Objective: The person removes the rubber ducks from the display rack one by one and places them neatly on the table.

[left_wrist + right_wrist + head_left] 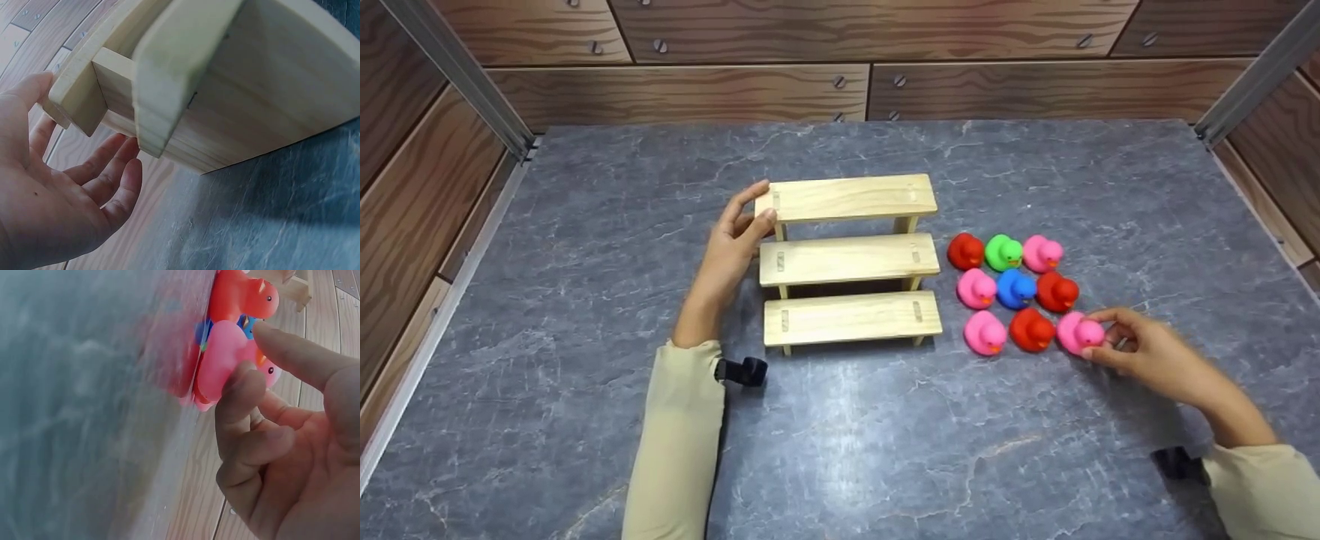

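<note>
A light wooden three-step stand (847, 259) stands upright on the table. My left hand (729, 244) grips the left end of its top step, thumb over the front edge. In the left wrist view, the fingers (121, 169) curl by the stand's end boards. Right of the stand, small rubber ducks sit in three rows. My right hand (1159, 358) pinches the pink duck (1074, 334) at the right end of the front row, thumb at the near side. That pink duck (222, 354) appears close up in the right wrist view, beside a red duck (236, 295).
Other ducks include a green duck (1003, 253), a blue duck (1016, 289) and several red and pink ones. The table (840, 442) has a grey marbled surface. Wood-patterned panels (682, 94) enclose the back and sides.
</note>
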The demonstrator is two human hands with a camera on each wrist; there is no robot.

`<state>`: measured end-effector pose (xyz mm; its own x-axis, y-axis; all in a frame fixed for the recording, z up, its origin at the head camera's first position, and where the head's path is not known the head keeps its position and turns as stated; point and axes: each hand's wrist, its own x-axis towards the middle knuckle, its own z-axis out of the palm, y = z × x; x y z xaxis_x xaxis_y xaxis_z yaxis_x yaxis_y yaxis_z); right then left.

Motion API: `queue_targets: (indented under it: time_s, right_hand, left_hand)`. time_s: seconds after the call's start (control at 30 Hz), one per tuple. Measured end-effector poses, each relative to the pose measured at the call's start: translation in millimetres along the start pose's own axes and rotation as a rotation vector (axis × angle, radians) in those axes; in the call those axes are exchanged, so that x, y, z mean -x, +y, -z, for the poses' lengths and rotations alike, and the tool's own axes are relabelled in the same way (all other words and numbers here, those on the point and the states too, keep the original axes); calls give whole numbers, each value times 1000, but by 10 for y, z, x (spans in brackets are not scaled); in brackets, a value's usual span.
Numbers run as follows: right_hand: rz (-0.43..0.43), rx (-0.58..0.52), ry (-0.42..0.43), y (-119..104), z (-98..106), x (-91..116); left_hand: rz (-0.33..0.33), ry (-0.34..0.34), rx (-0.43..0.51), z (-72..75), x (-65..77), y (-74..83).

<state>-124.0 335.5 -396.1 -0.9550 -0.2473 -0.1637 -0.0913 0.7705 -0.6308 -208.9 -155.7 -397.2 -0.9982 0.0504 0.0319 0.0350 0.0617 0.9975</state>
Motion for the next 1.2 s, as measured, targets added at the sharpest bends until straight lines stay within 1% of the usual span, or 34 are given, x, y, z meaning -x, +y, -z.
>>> queue_targets:
  time_s: [0.23,0.43,0.7,0.93,1.07,1.2]
  right_hand:
    - [-20,14,-31,20,14,-15]
    - [-41,36,-58,11,20,-13]
    - [-28,31,-64,-6,15,-35]
    - [-6,26,-51,-22,6,-41]
    - [25,17,-26,-23,-1,-25]
    - [54,18,26,-21,26,2]
  left_hand:
    - [-6,5,-3,5,8,-5]
    - [0,12,-11,1,6,-18]
    - [3,12,2,8,-8,-15]
    - [9,13,-8,9,-4,8]
    - [3,3,-14,15,7,13]
    - [-13,-21,-37,46,29,25]
